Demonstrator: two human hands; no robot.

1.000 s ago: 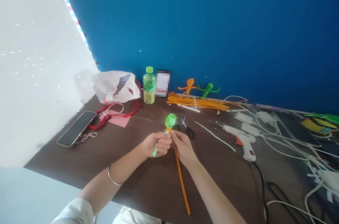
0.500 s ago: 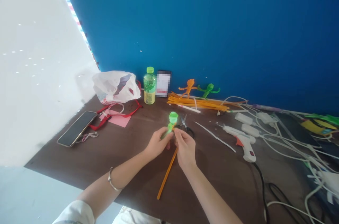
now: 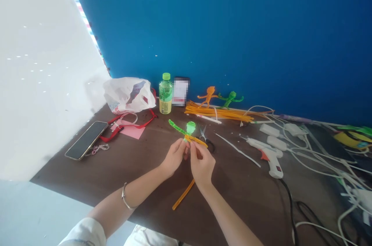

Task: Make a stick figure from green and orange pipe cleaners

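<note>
Both hands meet over the brown table (image 3: 139,168) on a small pipe-cleaner figure (image 3: 190,127) with a green coiled head. My left hand (image 3: 173,156) pinches its body from the left; a green pipe-cleaner arm (image 3: 176,127) sticks out up and left. My right hand (image 3: 202,162) pinches an orange pipe cleaner (image 3: 197,141) wrapped at the figure's neck, and the orange tail (image 3: 183,195) trails down toward me.
Scissors (image 3: 205,137) lie just behind the hands. A glue gun (image 3: 269,154) with cables lies at right. At the blue wall are a bundle of orange pipe cleaners (image 3: 217,113), two finished figures (image 3: 221,98), a green bottle (image 3: 165,93), a plastic bag (image 3: 128,94). A phone (image 3: 86,140) lies at left.
The orange pipe cleaner has been bent around the figure's neck, so a short end now points right. A green arm now sticks out to the left. Both hands shifted slightly up.
</note>
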